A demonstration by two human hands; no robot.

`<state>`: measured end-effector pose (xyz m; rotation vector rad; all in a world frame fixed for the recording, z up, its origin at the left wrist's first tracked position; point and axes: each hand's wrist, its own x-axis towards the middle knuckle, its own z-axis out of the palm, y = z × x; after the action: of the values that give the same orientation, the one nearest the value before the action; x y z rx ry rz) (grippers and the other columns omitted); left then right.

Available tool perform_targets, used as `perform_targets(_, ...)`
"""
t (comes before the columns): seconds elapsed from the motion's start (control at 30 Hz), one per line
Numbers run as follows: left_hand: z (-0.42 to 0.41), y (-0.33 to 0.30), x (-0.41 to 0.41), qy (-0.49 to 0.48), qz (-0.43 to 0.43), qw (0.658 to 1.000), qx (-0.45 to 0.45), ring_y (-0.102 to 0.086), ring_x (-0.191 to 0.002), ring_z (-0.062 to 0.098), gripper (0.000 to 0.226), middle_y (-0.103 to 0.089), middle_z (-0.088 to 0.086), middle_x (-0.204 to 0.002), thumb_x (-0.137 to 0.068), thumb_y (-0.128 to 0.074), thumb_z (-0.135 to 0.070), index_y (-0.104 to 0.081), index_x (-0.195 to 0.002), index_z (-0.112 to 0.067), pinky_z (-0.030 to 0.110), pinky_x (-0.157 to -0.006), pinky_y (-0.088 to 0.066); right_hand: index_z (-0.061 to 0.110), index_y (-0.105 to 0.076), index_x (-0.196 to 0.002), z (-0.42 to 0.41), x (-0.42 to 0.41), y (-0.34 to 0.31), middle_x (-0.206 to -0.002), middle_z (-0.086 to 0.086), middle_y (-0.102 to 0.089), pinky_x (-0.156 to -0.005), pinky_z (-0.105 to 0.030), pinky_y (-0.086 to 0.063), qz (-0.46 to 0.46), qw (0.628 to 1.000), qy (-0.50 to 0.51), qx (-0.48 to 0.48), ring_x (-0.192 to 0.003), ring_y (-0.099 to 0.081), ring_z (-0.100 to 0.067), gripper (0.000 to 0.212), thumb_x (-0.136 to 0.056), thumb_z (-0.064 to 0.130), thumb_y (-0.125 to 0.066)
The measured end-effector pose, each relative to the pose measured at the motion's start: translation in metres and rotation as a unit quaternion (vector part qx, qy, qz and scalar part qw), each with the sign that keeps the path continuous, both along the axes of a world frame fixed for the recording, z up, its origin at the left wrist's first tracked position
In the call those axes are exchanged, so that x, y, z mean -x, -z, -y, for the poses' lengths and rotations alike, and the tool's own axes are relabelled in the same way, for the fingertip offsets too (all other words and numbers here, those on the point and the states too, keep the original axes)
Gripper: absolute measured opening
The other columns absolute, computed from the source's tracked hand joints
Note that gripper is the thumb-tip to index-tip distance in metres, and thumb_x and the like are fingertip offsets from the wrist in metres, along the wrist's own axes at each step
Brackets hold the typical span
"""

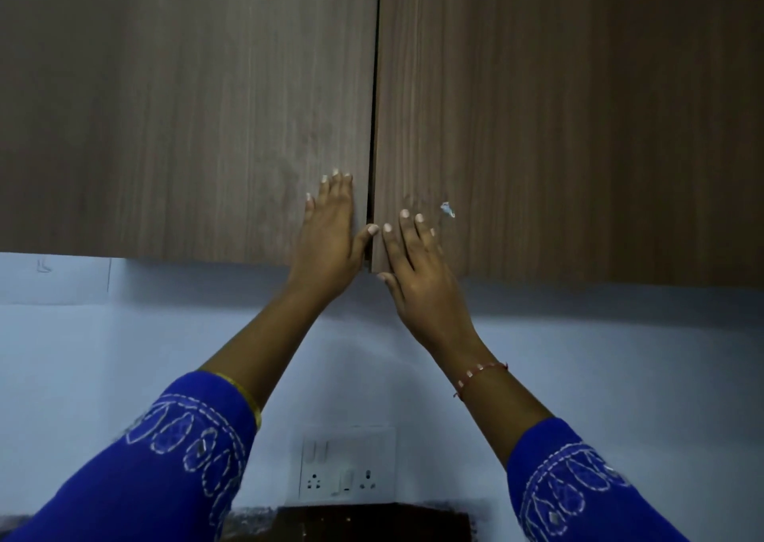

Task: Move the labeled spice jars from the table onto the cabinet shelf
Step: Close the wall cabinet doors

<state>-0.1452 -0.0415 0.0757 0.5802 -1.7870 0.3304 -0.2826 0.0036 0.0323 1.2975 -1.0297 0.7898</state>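
Both arms reach up to a wooden cabinet (248,107). The left hand (330,227) lies flat on the left door, fingers pressed together. The right hand (413,260) rests on the right door, fingers slightly spread.

The cabinet doors (537,107) are grey-brown with fine vertical wood grain. The wall (620,355) beneath is pale bluish white. Both sleeves (165,459) are deep blue with white looped stitching. A red-and-white thread bracelet (481,374) circles one wrist, a gold bangle (248,397) the other. The socket plate (346,465) is white.
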Motion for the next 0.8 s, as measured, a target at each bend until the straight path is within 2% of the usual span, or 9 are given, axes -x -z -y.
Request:
perform_targets(0.2,0.011,0.006,0.008,-0.036,-0.001,0.998,0.046,-0.002,-0.147,0.028,0.062,-0.007,0.017,-0.157,-0.095,-0.028,-0.034,-0.011,-0.147,-0.006,0.032,-0.113,0.01,-0.001,-0.043,-0.135,0.014,0.002,0.002,-0.141,-0.026,-0.043,-0.111,-0.043,-0.024,0.008,1.0,-0.01,0.017,-0.133,-0.038,-0.04,0.048,-0.094,0.025,-0.04)
perform_targets(0.33,0.018,0.007,0.009,-0.091,0.026,0.993,0.071,-0.003,-0.146,0.032,0.063,-0.007,0.019,-0.156,-0.092,-0.018,-0.04,-0.014,-0.148,-0.011,0.037,-0.113,0.009,-0.002,-0.044,-0.134,0.021,0.002,0.001,-0.14,-0.026,-0.044,-0.111,-0.043,-0.024,0.006,1.0,-0.012,0.012,-0.133,-0.038,-0.04,0.048,-0.1,0.028,-0.029)
perform_targets(0.43,0.022,0.01,0.009,-0.122,0.043,0.988,0.088,-0.004,-0.146,0.034,0.061,-0.008,0.02,-0.156,-0.091,-0.02,-0.037,-0.017,-0.147,-0.014,0.04,-0.113,0.008,-0.003,-0.046,-0.133,0.026,0.003,0.001,-0.139,-0.027,-0.045,-0.11,-0.044,-0.024,0.003,1.0,-0.011,0.016,-0.132,-0.04,-0.041,0.047,-0.096,0.025,-0.039)
perform_targets(0.6,0.024,0.012,0.01,-0.143,0.053,0.983,0.105,-0.007,-0.145,0.036,0.058,-0.011,0.02,-0.155,-0.093,-0.021,-0.035,-0.02,-0.147,-0.014,0.043,-0.113,0.006,-0.003,-0.043,-0.135,0.026,0.001,0.003,-0.141,-0.027,-0.043,-0.111,-0.044,-0.024,0.018,1.0,-0.019,0.014,-0.133,-0.038,-0.041,0.048,-0.094,0.023,-0.039)
perform_targets(0.73,0.019,0.017,0.007,-0.144,0.085,0.981,0.099,-0.006,-0.145,0.036,0.06,-0.01,0.019,-0.156,-0.093,-0.017,-0.037,-0.016,-0.147,-0.012,0.045,-0.113,0.006,-0.003,-0.043,-0.135,0.02,-0.002,0.002,-0.141,-0.027,-0.041,-0.11,-0.044,-0.021,0.034,0.999,-0.011,-0.027,-0.133,-0.037,-0.042,0.05,-0.09,0.019,-0.04)
perform_targets(0.8,0.014,0.022,0.002,-0.146,0.115,0.979,0.079,-0.001,-0.146,0.034,0.058,-0.005,0.017,-0.157,-0.096,-0.022,-0.035,-0.011,-0.148,-0.012,0.044,-0.115,0.007,-0.003,-0.04,-0.137,0.011,-0.005,0.001,-0.144,-0.027,-0.038,-0.11,-0.043,-0.019,0.048,0.997,-0.005,-0.056,-0.135,-0.035,-0.042,0.051,-0.09,0.018,-0.041)
